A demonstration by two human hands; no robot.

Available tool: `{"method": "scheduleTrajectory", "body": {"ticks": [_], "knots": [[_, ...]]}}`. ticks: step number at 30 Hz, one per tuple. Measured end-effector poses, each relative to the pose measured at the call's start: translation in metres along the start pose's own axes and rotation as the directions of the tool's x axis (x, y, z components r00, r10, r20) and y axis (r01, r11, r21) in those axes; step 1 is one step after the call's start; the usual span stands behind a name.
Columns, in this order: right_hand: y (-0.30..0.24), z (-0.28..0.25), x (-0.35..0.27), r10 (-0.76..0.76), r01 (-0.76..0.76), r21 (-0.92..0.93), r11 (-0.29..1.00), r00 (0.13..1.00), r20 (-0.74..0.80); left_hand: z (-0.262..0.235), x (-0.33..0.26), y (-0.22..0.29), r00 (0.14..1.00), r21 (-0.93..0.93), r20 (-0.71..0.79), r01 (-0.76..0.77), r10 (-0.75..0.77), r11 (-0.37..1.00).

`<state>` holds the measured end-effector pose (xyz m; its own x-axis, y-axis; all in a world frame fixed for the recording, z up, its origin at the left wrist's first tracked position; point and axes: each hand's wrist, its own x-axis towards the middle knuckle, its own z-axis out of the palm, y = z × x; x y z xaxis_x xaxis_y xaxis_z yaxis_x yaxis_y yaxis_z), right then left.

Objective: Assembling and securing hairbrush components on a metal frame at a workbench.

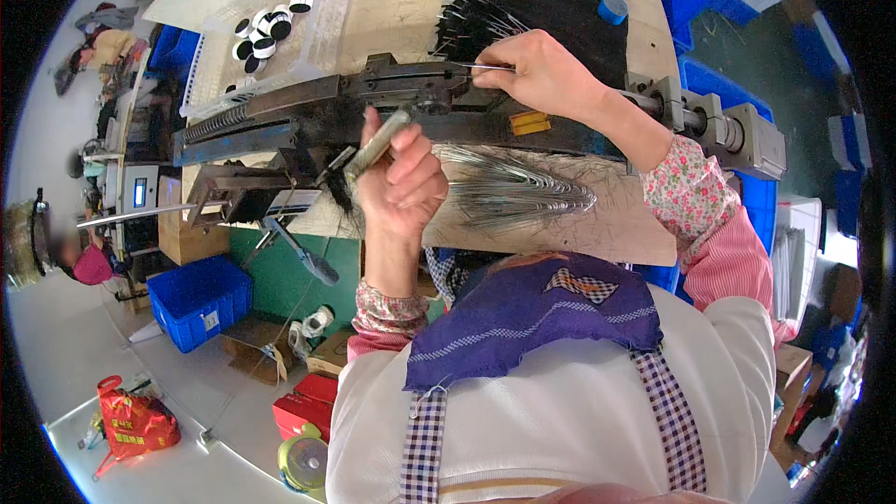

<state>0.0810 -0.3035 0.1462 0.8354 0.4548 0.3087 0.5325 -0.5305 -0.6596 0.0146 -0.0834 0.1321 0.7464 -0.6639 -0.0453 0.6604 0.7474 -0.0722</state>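
Observation:
My left hand (403, 185) is closed around a grey cylindrical handle (381, 142) in front of a long dark metal bench machine (308, 117). Black bristly material hangs by the handle's lower end; whether the two are joined I cannot tell. Over the machine's middle, my right hand (541, 73) pinches a thin metal wire (487, 66), its left end at the machine's head. Beyond that hand lies a black cloth (579, 47) with several loose wires on it. A fanned bundle of bent grey wires (523, 191) rests on the near side of the wooden bench.
A clear plastic basket (327, 14) holds several white-and-black round pieces at the far left. A blue cap (612, 9) stands on the cloth, and a yellow block (529, 122) sits on the machine. Below left is a blue crate (201, 299); a metal rod (135, 216) juts out leftward.

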Motion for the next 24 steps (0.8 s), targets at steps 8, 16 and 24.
{"method": "scheduleTrajectory", "body": {"ticks": [8,16,24], "knots": [[0.004,0.0,0.003,-0.042,0.041,-0.038,0.998,0.998,-0.037,0.035,0.009,-0.016,0.999,-0.034,0.046,-0.012,0.013,0.999],[0.01,0.004,0.0,-0.099,0.094,-0.081,0.992,0.993,-0.067,0.033,0.012,-0.019,0.999,-0.008,0.028,-0.024,0.025,1.0],[0.001,0.004,0.001,-0.05,0.052,-0.093,0.994,0.999,0.021,-0.034,0.02,-0.058,0.859,0.985,-0.174,0.151,0.482,0.087]]}}
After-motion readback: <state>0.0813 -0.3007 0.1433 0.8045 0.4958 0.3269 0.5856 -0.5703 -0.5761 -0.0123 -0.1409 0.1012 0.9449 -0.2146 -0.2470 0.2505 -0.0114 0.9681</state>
